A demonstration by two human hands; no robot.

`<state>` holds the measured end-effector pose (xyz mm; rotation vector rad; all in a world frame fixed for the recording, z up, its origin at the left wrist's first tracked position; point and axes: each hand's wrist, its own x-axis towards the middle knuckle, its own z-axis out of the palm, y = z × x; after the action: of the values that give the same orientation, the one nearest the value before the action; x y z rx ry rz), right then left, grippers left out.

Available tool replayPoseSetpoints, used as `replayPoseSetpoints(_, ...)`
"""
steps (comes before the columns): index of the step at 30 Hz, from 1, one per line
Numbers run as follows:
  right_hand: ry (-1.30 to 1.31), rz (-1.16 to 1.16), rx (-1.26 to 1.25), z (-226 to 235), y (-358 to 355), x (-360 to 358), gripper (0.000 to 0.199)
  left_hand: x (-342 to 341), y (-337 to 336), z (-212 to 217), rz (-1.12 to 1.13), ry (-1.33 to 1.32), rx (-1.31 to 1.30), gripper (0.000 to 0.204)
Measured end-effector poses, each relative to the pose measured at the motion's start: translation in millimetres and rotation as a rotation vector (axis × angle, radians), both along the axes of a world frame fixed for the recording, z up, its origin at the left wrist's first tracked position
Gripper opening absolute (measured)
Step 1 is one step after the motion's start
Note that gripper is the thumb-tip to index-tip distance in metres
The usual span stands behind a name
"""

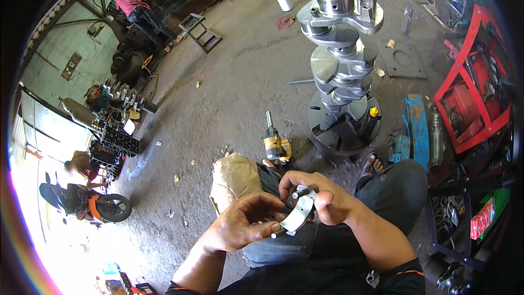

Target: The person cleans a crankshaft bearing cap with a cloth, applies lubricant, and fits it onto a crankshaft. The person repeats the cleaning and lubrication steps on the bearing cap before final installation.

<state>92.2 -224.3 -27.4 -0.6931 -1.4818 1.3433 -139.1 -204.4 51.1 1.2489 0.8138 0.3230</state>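
Over my lap, a connecting rod cap [298,216] with a smooth silvery curved bearing shell is held between both hands. A bolt sticks out at each of its ends. My left hand [248,218] pinches the lower left end with thumb and fingers. At the upper right end, my right hand [323,196] curls its fingers around the cap with the thumb raised beside it; part of the cap is hidden there. Just ahead stands a large shiny crankshaft [341,65], upright on a dark round base [319,117]. A yellow and black cordless impact wrench [274,145] rests on the floor left of it.
At the right are a red metal frame [464,82], a blue metal piece [417,125] and a shelf with a red box [482,220]. Engine blocks [117,142] and a motorcycle [90,202] stand left. One person [134,3] bends over machinery far back; another [84,166] is near the blocks.
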Motion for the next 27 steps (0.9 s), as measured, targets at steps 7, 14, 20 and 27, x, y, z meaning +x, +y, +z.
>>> replayPoseSetpoints(7, -0.098, -0.016, -0.043, 13.5, 1.1, 12.4, 0.122, 9.8, -3.5, -11.5, -0.11, -0.166, -0.304, 0.062)
replayPoseSetpoints(14, 0.155, -0.062, -0.03, 4.5, 2.6, 6.1, 0.116, 31.6, -10.8, -12.9, -0.101, -0.311, -0.364, 0.068)
replayPoseSetpoints(20, 0.229, -0.205, -0.055, -4.4, 0.0, 1.7, 0.112, 45.2, -16.0, -11.7, 0.015, -0.26, -0.246, 0.076)
replayPoseSetpoints(27, -0.092, -0.339, 0.014, 16.0, -9.7, 13.8, 0.092, 49.2, -11.9, -11.2, 0.273, -0.245, -0.193, 0.074)
